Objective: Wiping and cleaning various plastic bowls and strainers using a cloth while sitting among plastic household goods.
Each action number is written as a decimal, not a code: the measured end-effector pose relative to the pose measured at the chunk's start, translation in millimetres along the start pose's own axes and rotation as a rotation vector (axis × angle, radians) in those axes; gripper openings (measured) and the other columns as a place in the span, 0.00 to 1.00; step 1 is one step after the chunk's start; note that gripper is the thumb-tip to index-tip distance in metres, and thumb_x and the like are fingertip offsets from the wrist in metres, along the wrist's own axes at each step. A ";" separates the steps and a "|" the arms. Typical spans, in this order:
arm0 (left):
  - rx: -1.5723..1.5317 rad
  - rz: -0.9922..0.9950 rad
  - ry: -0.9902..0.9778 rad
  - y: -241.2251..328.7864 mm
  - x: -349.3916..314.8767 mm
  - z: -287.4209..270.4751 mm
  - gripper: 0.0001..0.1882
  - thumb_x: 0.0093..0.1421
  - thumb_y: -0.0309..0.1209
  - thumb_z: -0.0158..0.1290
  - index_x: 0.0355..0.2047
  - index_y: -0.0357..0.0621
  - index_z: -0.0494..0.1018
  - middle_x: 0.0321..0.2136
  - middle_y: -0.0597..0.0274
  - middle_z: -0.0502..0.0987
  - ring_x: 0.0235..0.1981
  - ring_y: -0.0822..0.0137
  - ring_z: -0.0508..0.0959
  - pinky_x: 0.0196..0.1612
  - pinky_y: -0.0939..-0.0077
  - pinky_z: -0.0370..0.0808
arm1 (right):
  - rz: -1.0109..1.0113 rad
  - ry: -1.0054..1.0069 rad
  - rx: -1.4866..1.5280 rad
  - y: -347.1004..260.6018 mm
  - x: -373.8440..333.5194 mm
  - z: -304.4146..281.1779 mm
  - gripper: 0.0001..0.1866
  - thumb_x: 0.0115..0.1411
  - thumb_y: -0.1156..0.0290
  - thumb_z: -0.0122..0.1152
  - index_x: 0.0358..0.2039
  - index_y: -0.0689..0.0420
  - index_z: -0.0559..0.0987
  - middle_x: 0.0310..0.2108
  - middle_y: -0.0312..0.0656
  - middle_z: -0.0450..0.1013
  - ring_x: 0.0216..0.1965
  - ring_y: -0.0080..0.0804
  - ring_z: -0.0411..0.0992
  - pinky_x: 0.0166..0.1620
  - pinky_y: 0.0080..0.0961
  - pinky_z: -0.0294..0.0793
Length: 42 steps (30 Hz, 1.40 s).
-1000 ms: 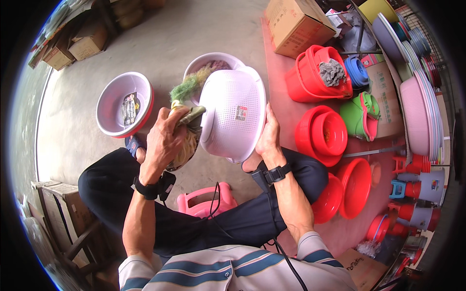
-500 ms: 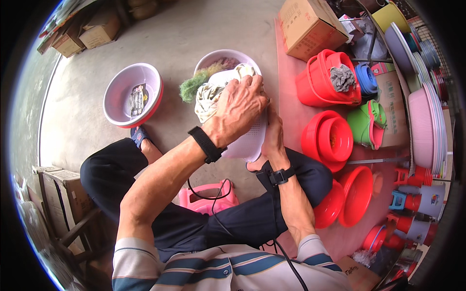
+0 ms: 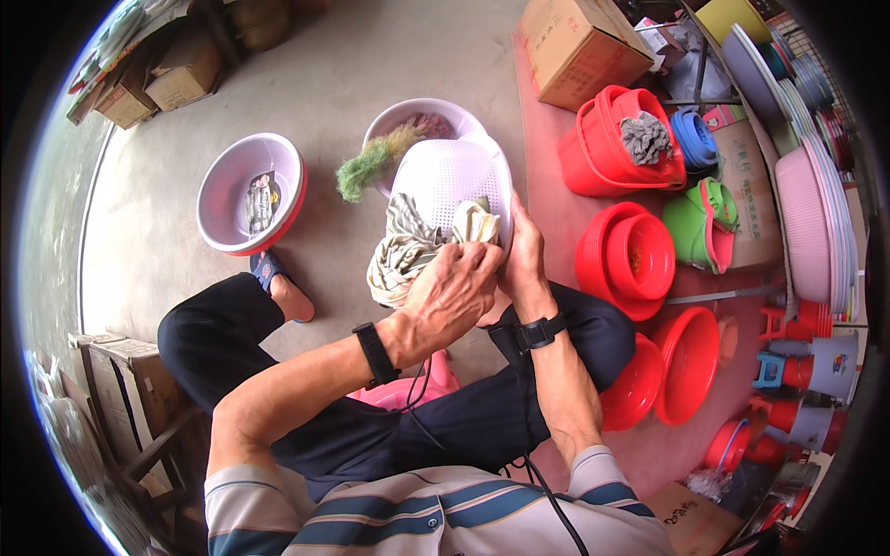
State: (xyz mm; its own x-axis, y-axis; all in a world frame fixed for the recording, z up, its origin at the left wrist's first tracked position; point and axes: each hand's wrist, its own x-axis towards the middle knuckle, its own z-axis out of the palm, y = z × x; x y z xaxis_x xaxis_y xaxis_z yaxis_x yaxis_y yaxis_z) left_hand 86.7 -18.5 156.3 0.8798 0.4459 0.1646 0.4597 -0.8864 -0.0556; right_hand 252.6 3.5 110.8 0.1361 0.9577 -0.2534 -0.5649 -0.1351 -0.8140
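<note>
Two hands on the job: L hand [image 3: 454,283] bunched tight round a striped cloth [image 3: 400,243], R hand [image 3: 526,248] gripping the right edge of a colander [image 3: 440,174]. Colander's mid-view, just this side of a lilac basin [image 3: 452,117], cloth overlapping its near part. Smooth grey concrete floor [image 3: 315,65] below; red sheet [image 3: 540,157] off to the R w/ round, glossy red basins [image 3: 686,375] & a squared cardboard carton [image 3: 579,56]. Texture check: colander's pale plastic, domed, dotted w/ tiny holes; cloth's soft, v. crumpled; green-to-maroon mesh [image 3: 369,169] looks fuzzy, draped over the basin's rim.
</note>
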 end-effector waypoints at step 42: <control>-0.729 -0.631 -0.027 -117.1 -131.0 113.2 0.16 0.61 0.29 0.58 0.49 0.41 0.80 0.38 0.49 0.73 0.41 0.49 0.76 0.47 0.54 0.72 | -0.096 0.996 -1.544 -192.2 -350.2 -297.0 0.15 0.63 0.58 0.68 0.42 0.56 0.79 0.37 0.53 0.82 0.41 0.57 0.79 0.43 0.48 0.75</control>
State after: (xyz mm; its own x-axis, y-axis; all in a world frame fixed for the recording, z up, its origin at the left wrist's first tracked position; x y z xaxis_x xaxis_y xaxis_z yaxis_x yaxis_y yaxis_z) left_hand -68.6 40.9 29.7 0.5029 0.8616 -0.0692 0.6690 -0.3373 0.6623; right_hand 555.2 -381.4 200.8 0.8180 0.5652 0.1066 0.5568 -0.7315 -0.3935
